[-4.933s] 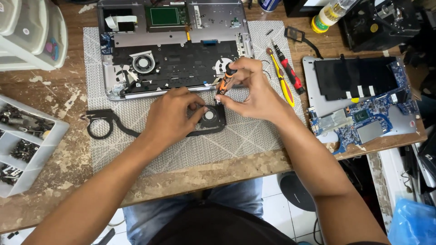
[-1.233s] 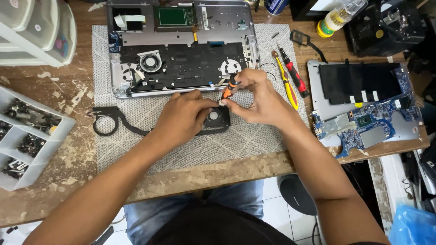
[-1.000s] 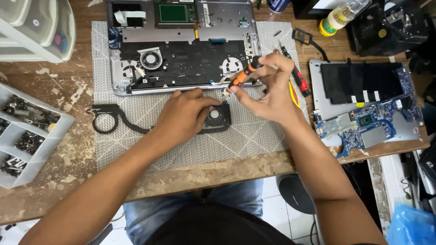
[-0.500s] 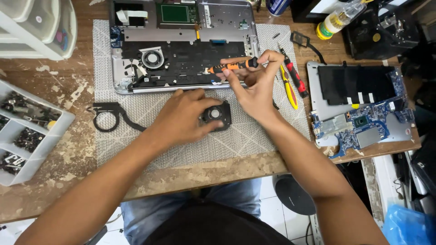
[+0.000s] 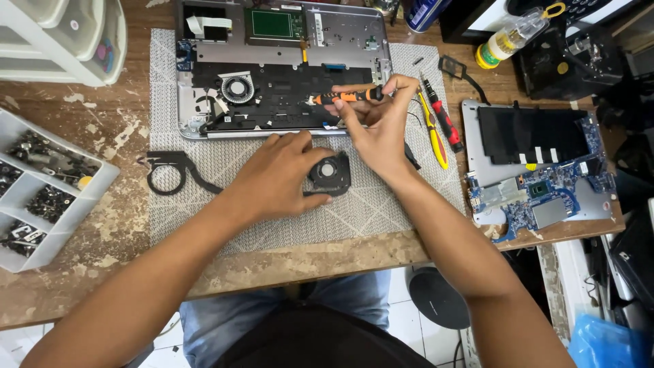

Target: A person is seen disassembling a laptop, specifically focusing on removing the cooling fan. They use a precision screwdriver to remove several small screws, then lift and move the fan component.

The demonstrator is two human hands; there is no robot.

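Holding a small orange and black screwdriver, the right hand is now up over the bottom edge of the open laptop shell. A short while ago that hand was lower down, right next to the little black fan, with the screwdriver tip pointing at it. Now the screwdriver lies flat and sideways, its tip pointing left over the dark inside of the laptop. The fingers are pinched around the handle end.

The left hand has hardly moved. It rests on the grey mat with its fingers curled around the left side of the black fan, and the thumb touches the fan's lower edge. The fan sits on the mat just below the laptop, in the same spot as before.

A flat black ring-shaped piece lies on the mat, left of the left hand. A yellow tool and a red screwdriver lie side by side just to the right of the right hand. Further right, a blue circuit board rests on the wooden table. A grey tray with little dark parts sits at the far left.
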